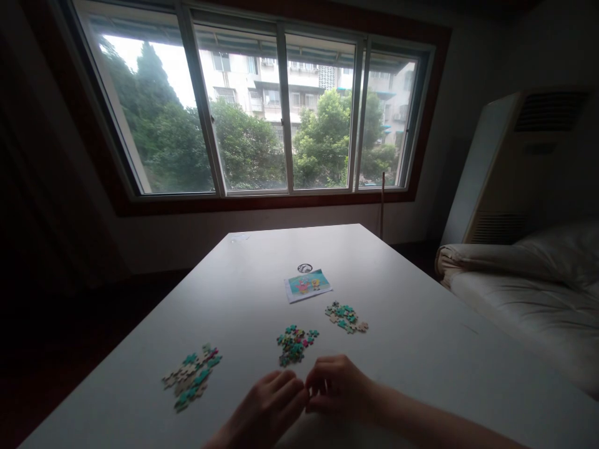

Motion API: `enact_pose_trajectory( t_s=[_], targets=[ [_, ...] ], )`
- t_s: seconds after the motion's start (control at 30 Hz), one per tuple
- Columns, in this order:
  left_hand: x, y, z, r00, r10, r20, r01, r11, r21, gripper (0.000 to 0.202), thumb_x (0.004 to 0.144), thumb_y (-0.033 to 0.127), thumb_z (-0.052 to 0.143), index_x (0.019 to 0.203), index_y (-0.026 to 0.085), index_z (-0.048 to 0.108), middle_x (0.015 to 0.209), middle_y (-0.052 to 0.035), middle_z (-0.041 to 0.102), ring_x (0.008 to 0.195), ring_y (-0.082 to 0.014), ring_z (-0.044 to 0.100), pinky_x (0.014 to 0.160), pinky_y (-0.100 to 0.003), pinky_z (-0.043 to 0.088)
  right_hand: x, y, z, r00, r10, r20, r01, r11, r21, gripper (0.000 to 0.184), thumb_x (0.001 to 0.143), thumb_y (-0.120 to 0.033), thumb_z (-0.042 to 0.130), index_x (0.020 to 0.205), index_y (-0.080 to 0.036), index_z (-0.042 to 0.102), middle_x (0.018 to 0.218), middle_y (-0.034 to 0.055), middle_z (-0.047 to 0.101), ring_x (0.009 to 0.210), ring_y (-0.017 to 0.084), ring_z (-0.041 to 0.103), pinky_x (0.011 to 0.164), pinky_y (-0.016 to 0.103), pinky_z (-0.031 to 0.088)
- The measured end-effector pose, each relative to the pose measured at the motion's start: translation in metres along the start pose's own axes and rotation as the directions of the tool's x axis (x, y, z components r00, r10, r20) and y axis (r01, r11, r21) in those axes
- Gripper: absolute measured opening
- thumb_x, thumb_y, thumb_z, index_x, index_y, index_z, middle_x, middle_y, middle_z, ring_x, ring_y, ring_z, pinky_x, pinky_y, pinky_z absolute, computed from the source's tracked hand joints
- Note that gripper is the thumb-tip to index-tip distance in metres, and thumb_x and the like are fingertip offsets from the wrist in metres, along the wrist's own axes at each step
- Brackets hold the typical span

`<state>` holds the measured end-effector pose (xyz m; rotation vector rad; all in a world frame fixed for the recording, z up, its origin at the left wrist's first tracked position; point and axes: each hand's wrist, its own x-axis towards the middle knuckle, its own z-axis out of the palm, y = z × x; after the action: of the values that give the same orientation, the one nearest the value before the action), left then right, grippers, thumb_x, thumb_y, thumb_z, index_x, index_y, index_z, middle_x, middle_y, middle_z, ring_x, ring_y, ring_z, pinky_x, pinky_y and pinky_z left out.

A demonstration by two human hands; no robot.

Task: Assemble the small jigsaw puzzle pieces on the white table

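My left hand (pixel 271 404) and my right hand (pixel 337 388) meet fingertip to fingertip over the near part of the white table. Both have their fingers curled closed, and whatever sits between the fingertips is too small and dark to make out. Just beyond them lies a pile of jigsaw puzzle pieces (pixel 294 347), mostly teal with some pink and yellow. A second group of puzzle pieces (pixel 193 376) spreads out to the left, some showing plain backs. Farther off to the right is a third group of puzzle pieces (pixel 347 318).
A picture sheet (pixel 309 285) with two cartoon figures lies mid-table, with a small round dark-rimmed item (pixel 304 268) behind it. The white table (pixel 402 293) stretches toward the windows. A pale sofa (pixel 510 274) stands at the right, and a stick (pixel 382 206) leans by the wall.
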<state>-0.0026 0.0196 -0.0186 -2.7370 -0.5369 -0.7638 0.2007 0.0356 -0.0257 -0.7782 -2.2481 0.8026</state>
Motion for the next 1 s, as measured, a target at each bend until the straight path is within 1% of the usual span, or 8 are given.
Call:
enact_pose_trajectory(
  t_s=[0.07,0.2,0.33,0.43,0.53,0.73,0.87,1.0],
  targets=[
    [-0.001,-0.001,0.0,1.0,0.006,0.011,-0.006,1.0,0.0,0.016,0.091,0.012,0.045,0.076,0.016,0.048,0.069,-0.0003,0.053,0.063,-0.0127,0.047,0.055,-0.026,0.036,0.0,0.001,0.001,0.998,0.069,0.003,-0.069,0.995,0.079,0.029,0.073,-0.042,0.067,0.081,-0.013,0.068,0.064,-0.0004,0.058,0.054,0.007,0.049,0.051,0.017,0.04],
    [0.0,-0.002,-0.002,1.0,-0.01,0.0,0.01,1.0,-0.01,0.019,0.092,0.013,0.042,0.075,0.016,0.048,0.068,-0.0003,0.053,0.062,-0.0123,0.047,0.055,-0.026,0.038,0.002,0.002,0.0,0.984,0.174,0.034,-0.178,0.966,0.189,0.023,0.071,-0.032,0.068,0.08,-0.011,0.07,0.056,-0.0032,0.054,0.051,0.006,0.044,0.049,0.017,0.036],
    [0.004,-0.001,-0.006,0.999,-0.024,-0.034,0.024,1.0,-0.02,0.023,0.094,0.014,0.037,0.073,0.017,0.048,0.065,0.0002,0.051,0.06,-0.0117,0.046,0.054,-0.024,0.038,0.005,0.001,-0.005,0.963,0.258,0.08,-0.27,0.907,0.324,0.027,0.068,-0.034,0.069,0.08,-0.011,0.072,0.056,-0.0021,0.058,0.052,0.007,0.046,0.051,0.018,0.038],
    [0.004,-0.001,-0.007,0.999,-0.015,-0.028,0.015,1.0,-0.026,0.024,0.095,0.015,0.036,0.075,0.017,0.049,0.066,-0.0002,0.051,0.061,-0.0118,0.047,0.054,-0.024,0.04,0.007,0.0,-0.006,0.957,0.264,0.122,-0.291,0.875,0.388,0.032,0.064,-0.038,0.072,0.082,-0.011,0.073,0.058,-0.0019,0.059,0.053,0.007,0.046,0.052,0.019,0.038],
    [0.001,-0.002,-0.006,1.0,-0.004,-0.018,0.003,0.999,-0.034,0.022,0.095,0.015,0.037,0.076,0.017,0.05,0.068,-0.0006,0.051,0.063,-0.0121,0.048,0.056,-0.023,0.041,0.008,0.001,-0.006,0.958,0.256,0.133,-0.288,0.876,0.387,0.033,0.06,-0.038,0.075,0.08,-0.012,0.073,0.057,-0.0027,0.057,0.053,0.007,0.045,0.05,0.018,0.036],
    [-0.003,-0.004,-0.006,1.0,-0.013,0.023,0.014,0.998,-0.059,0.02,0.095,0.015,0.037,0.082,0.016,0.052,0.072,-0.0018,0.054,0.067,-0.0131,0.051,0.061,-0.024,0.043,0.007,0.002,-0.004,0.969,0.237,0.069,-0.246,0.924,0.293,0.024,0.063,-0.032,0.073,0.076,-0.012,0.072,0.056,-0.003,0.055,0.052,0.007,0.043,0.049,0.018,0.035],
    [0.0,-0.005,-0.01,1.0,-0.008,0.009,0.009,0.997,-0.074,0.019,0.095,0.016,0.037,0.087,0.015,0.054,0.072,-0.0022,0.056,0.066,-0.0134,0.051,0.059,-0.024,0.043,0.006,-0.001,-0.006,0.971,0.229,0.071,-0.239,0.933,0.267,0.02,0.063,-0.028,0.071,0.075,-0.012,0.072,0.056,-0.0032,0.054,0.052,0.007,0.044,0.048,0.017,0.034],
    [0.005,-0.005,-0.014,1.0,-0.014,-0.014,0.013,0.998,-0.066,0.019,0.095,0.016,0.037,0.086,0.016,0.054,0.07,-0.0015,0.055,0.066,-0.0131,0.052,0.059,-0.024,0.042,0.006,-0.003,-0.008,0.974,0.212,0.074,-0.224,0.94,0.256,0.018,0.063,-0.026,0.071,0.076,-0.012,0.07,0.057,-0.0035,0.054,0.053,0.007,0.044,0.049,0.017,0.036]
  ],
)
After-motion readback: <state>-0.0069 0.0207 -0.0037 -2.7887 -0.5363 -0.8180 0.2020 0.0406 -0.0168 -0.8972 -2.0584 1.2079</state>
